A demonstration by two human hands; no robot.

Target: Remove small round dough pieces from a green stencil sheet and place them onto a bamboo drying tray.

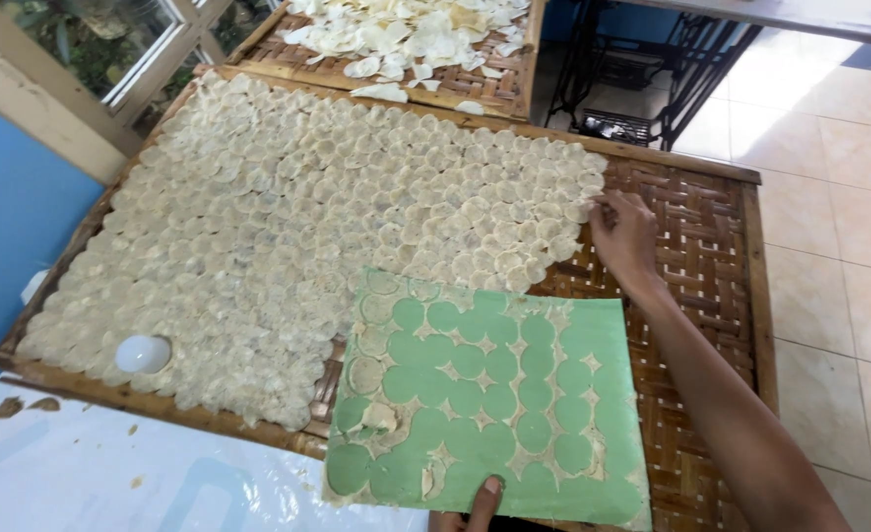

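Two trays: woven bamboo drying trays with wooden frames; the near tray [721,296] fills most of the view, the far tray [499,94] lies just beyond it.
Near tray contents: pale round dough discs [337,217], too many to count, overlapping in rows over its left and middle; the right strip is bare weave.
Far tray contents: loose heap of whiter, curled chips [406,34].
One green sheet [593,394]: rectangular, lying on the near tray's front edge, marked with round bare patches and dough webbing between them; a few discs left along its left side.
One white dome-shaped object [143,353]: resting on the discs at the near left.
Right hand [622,236]: fingertips pressed together, pinching a disc at the layer's right edge.
Left hand [470,512]: mostly out of frame; thumb pressing the sheet's near edge, grip cannot be told.
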